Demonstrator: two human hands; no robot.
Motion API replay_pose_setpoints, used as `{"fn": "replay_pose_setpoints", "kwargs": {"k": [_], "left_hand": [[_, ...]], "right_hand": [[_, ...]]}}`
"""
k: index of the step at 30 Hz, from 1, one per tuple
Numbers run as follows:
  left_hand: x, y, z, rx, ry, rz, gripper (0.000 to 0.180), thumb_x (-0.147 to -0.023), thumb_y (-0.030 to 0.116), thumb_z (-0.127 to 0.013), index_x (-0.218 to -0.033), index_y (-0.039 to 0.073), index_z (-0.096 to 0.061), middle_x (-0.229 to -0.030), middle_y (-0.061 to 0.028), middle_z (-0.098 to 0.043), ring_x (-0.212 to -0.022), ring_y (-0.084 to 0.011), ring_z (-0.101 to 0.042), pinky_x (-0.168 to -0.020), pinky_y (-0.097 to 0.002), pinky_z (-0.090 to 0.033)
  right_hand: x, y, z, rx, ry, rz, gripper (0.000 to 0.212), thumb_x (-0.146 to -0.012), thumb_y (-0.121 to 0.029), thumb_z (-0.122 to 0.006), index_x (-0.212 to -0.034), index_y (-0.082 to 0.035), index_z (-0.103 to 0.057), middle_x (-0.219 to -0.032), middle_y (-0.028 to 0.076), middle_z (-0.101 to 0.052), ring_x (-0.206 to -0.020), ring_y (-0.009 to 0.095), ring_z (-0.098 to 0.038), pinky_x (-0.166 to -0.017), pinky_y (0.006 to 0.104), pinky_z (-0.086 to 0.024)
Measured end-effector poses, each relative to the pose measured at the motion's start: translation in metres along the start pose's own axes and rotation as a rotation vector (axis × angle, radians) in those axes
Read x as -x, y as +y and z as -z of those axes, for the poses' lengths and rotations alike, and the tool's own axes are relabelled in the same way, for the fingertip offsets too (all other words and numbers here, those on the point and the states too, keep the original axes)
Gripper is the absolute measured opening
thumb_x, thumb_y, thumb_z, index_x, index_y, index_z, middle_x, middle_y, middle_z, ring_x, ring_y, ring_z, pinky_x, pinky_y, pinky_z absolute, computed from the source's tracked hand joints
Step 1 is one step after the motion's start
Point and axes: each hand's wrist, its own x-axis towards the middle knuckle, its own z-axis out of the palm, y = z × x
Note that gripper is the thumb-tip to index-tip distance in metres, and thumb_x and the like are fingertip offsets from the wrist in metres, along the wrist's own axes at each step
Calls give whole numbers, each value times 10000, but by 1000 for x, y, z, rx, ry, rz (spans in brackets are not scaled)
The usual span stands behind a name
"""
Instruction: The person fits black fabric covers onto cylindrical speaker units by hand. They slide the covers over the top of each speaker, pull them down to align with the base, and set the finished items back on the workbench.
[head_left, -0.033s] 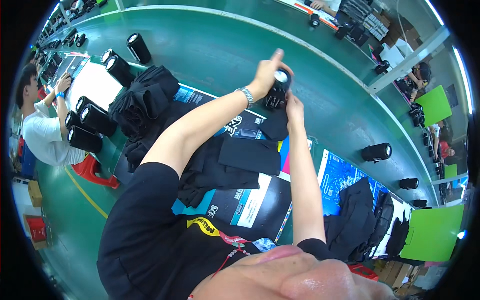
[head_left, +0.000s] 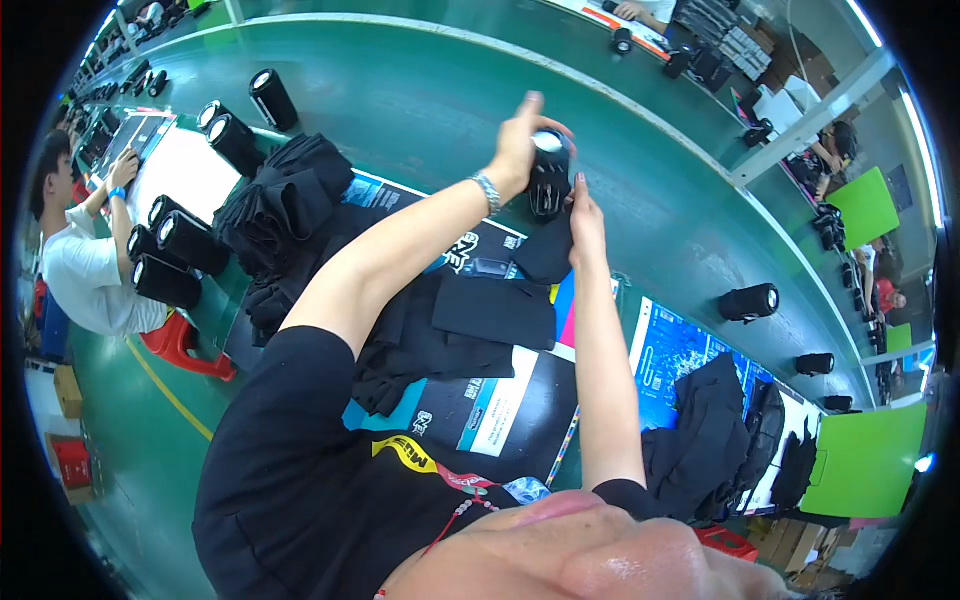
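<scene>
My left hand (head_left: pixel 517 152), with a metal band at the wrist, is closed around the upper part of a black cylindrical speaker (head_left: pixel 548 187). Its thumb points up, and some fingers pass behind the speaker. The speaker stands nearly upright, its pale round end on top. My right hand (head_left: pixel 587 222) is against the speaker's right side with its fingers together; the fingertips are partly hidden. Below the speaker a piece of black cloth (head_left: pixel 545 252) lies between my forearms. Folded black cloth pouches (head_left: pixel 495 312) are spread on the printed sheets in front of me.
A heap of black cloth (head_left: pixel 285 195) lies to the left, near several standing black speakers (head_left: pixel 195 240). A co-worker (head_left: pixel 85 255) works at the far left. On the green conveyor (head_left: pixel 660 210) more speakers lie to the right. More black cloth (head_left: pixel 705 425) covers a blue sheet.
My left hand and the speaker have shifted slightly left, and the speaker's top has turned a little more upright. My right hand has moved slightly left too.
</scene>
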Motion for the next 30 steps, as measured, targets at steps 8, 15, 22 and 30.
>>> {"fn": "replay_pose_setpoints", "kwargs": {"k": [8, 15, 22, 30], "left_hand": [[3, 3, 18, 64, 394, 106, 505, -983, 432, -334, -1038, 13, -610, -979, -92, -658, -936, -183, -601, -837, -327, -442], [6, 33, -13, -472, 82, -129, 353, -937, 324, -535, -1122, 34, -618, -1060, -34, -647, -874, -91, -574, -730, -226, -434], [-36, 18, -10, -923, -146, -6, 308, -878, 299, -629, -972, 11, -680, -758, -46, -621, -619, -81, -501, -531, -223, -406], [-52, 21, -28, -941, -367, 269, 313, -852, 365, -654, -859, 53, -675, -659, 21, -522, -598, -72, -451, -517, -218, -359]], "right_hand": [[29, -56, 11, -296, 37, 356, 514, -754, -339, -774, -1089, 4, -588, -986, 72, -626, -880, 160, -584, -793, 281, -454], [15, -38, 7, 625, 303, 847, 677, -558, -289, -858, -1130, -81, -561, -1090, 129, -589, -1041, 343, -537, -850, 433, -461], [19, -44, 8, 582, 266, 737, 645, -726, -430, -752, -1221, -85, -525, -1121, 161, -574, -1078, 347, -544, -871, 420, -466], [-1, -38, 34, 253, 109, 452, 802, -616, -451, -823, -1156, 70, -538, -1113, 231, -604, -1031, 287, -605, -876, 349, -470]]}}
